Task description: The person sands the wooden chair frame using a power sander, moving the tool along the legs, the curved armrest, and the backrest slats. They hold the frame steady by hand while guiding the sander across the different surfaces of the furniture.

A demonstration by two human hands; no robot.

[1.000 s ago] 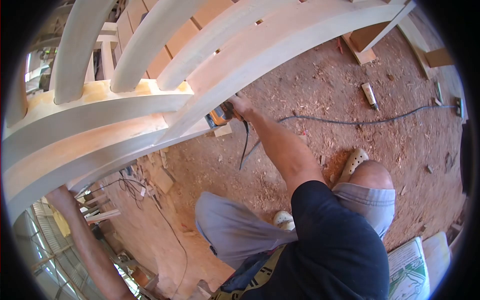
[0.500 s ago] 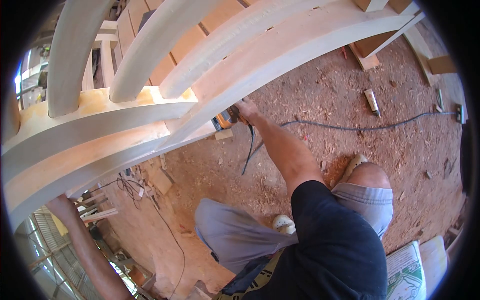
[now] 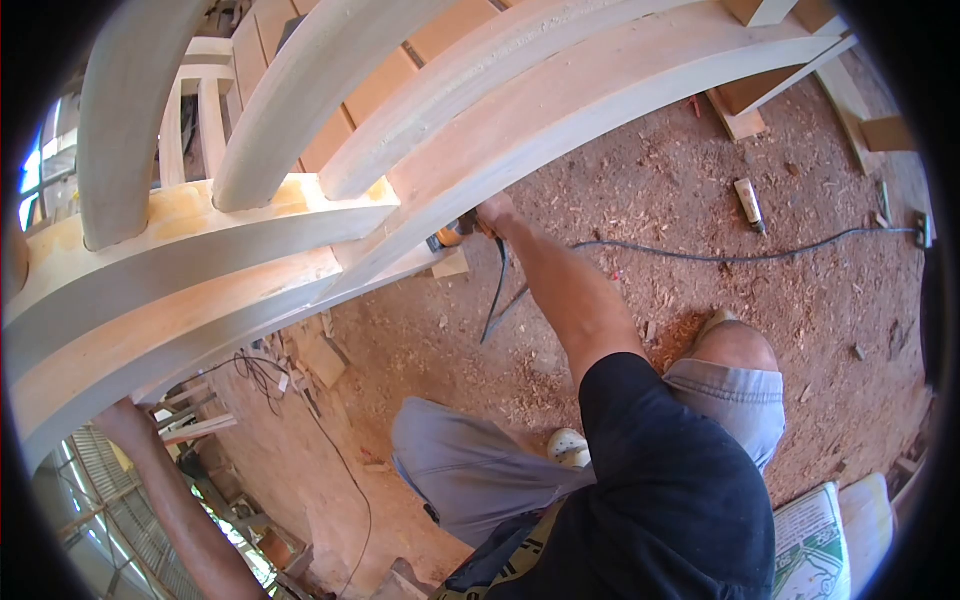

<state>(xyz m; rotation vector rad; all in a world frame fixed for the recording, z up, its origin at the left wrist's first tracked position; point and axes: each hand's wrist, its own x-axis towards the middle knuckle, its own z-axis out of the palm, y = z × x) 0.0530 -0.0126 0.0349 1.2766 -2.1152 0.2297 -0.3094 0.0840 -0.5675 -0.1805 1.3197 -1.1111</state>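
Observation:
My right hand (image 3: pixel 497 215) grips an orange power sander (image 3: pixel 449 236) and presses it against the underside of a curved pale wooden beam (image 3: pixel 560 110). The sander is mostly hidden behind the beam. Its black cord (image 3: pixel 496 290) hangs down from my hand. My left hand (image 3: pixel 118 415) reaches up under the lower curved beam (image 3: pixel 150 330) at the left; its fingers are hidden behind the wood, so its grip cannot be made out.
The ground is red dirt strewn with wood shavings (image 3: pixel 640 200). A blue cable (image 3: pixel 720 255) runs across it to the right. A small tube (image 3: pixel 748 203) and wood offcuts (image 3: pixel 738 122) lie beyond. A printed sack (image 3: pixel 815 545) lies at the lower right.
The right hand and the sander have slid slightly up along the beam, so less of the sander shows. The view has shifted a little.

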